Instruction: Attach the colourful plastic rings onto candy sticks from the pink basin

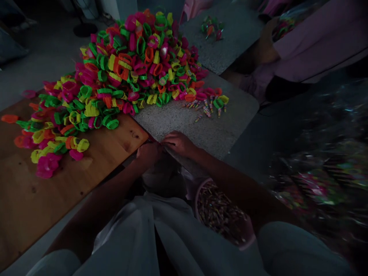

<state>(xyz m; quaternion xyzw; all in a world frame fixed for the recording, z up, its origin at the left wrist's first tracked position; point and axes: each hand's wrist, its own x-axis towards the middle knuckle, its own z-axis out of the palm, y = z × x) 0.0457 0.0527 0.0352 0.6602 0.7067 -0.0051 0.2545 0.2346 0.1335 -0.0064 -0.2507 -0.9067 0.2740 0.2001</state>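
Both hands meet at the near edge where the wooden table [115, 153] joins the grey speckled table [178, 120]. My left hand [150, 151] has its fingers curled at that edge. My right hand [179, 143] is beside it with bent fingers close together. Whatever lies between the fingertips is too dark and small to name. Beyond the hands rises a large heap of pink, green, yellow and orange plastic pieces [140, 65]. Several small striped pieces [207, 109] lie on the grey table. A pink basin [197, 197] full of small thin pieces [218, 211] rests by my right forearm.
Another person's pink-clad legs [313, 50] are at the upper right, beside the grey table. Clear plastic bags with colourful contents [322, 188] lie at the right. A small cluster of pieces [212, 27] sits on the far grey surface. A pink stool [194, 8] stands behind.
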